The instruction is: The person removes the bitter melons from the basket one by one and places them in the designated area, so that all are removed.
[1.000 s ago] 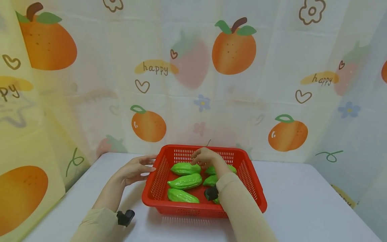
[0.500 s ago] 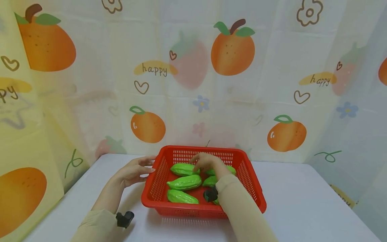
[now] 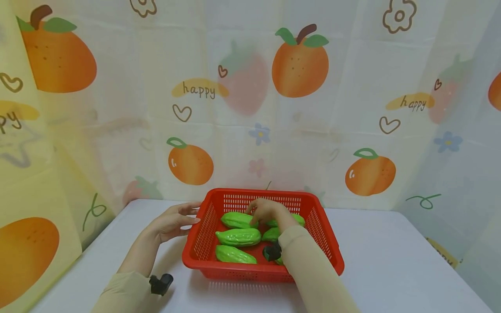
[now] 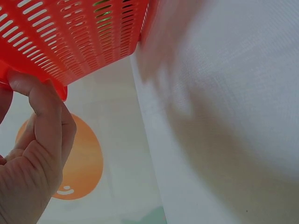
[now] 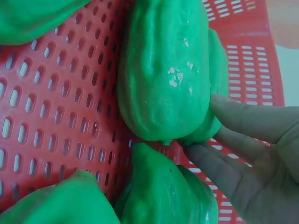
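A red slotted plastic basket (image 3: 242, 268) holds several shiny, ridged green bitter melons. My left hand (image 3: 172, 224) grips the basket's left rim, its fingers curled at the edge in the left wrist view. Inside the basket, my right hand (image 3: 270, 211) pinches the right end of the back-left bitter melon (image 3: 235, 220). In the right wrist view the thumb lies on one side of that melon (image 5: 218, 70) and the fingers on the other. Closer to the camera there, the middle-left bitter melon (image 5: 163, 74) overlaps it. My right hand and sleeve partly hide the right-hand melons (image 3: 271, 235).
The basket stands on a white table (image 3: 391, 261), close to a fruit-printed curtain (image 3: 274, 152) at the back. A yellow-tinted curtain (image 3: 31, 187) hangs along the left. Black wrist cameras (image 3: 161, 284) sit at both cuffs.
My right hand has lowered onto the back-left melon and taken its end. The back-left and middle-left melons have shifted slightly. My left hand stays at the basket rim.
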Demonstrator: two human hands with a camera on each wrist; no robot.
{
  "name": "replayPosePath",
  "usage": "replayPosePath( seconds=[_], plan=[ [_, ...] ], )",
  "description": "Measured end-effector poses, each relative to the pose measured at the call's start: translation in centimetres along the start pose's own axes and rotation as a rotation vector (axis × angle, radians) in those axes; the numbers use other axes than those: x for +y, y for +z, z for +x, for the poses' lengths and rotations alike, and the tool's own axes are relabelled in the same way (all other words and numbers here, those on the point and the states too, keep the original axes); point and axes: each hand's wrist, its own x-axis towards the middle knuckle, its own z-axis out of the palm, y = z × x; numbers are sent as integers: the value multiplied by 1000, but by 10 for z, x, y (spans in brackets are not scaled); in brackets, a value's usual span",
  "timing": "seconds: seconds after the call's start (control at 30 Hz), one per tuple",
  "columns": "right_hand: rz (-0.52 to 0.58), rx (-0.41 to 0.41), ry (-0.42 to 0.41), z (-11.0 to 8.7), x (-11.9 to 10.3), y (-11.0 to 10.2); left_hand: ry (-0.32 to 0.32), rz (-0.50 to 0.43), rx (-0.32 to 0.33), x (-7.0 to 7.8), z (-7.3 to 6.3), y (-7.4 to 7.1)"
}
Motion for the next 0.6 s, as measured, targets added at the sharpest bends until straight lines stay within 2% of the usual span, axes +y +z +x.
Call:
replayPosePath(
  seconds=[0.33, 0.6],
  plan=[
    [-97, 0, -28, 0, -1, -2, -5, 4, -1, -3, 1, -1],
    [-82, -21, -21, 3, -7, -8, 2, 4, -5, -1, 1, -1]
  ],
)
